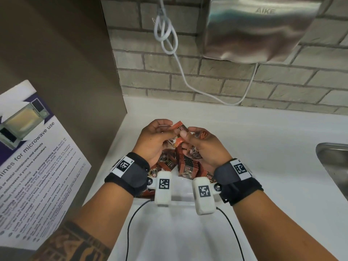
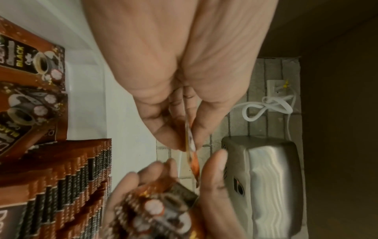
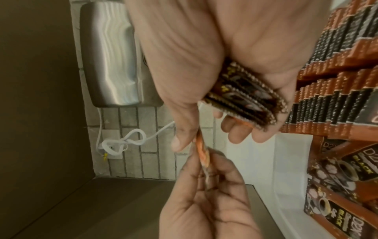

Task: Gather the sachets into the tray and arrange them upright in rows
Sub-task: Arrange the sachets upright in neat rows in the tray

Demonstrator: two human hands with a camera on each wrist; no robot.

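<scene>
Between the thumb and fingertips of the left hand (image 1: 153, 140) a single orange coffee sachet (image 1: 178, 129) is pinched, held edge-on above the tray; the left wrist view shows it as a thin strip (image 2: 191, 150) between thumb and forefinger. The thumb of the right hand (image 1: 204, 147) presses on the same sachet, just right of the left thumb near the frame's centre. The right hand's remaining fingers are curled round a small stack of sachets (image 3: 247, 97), clamped against the palm, their crimped ends showing in the right wrist view.

Below both hands sits a clear plastic tray (image 1: 180, 196) on the white counter (image 1: 263, 147). Inside it, a row of brown and black sachets (image 1: 188, 164) stands upright, packed face to face, in the middle of the head frame; looser sachets (image 1: 167, 161) lie tilted at the left of that row.

Both wrists wear black straps with white camera units bearing coded markers. At the upper right of the head frame hangs a steel hand dryer (image 1: 263, 29) on a grey brick wall, with a knotted white cable (image 1: 165, 34) to its left. A microwave notice (image 1: 37, 157) is at the left edge, and a steel sink (image 1: 333, 162) at the right edge.
</scene>
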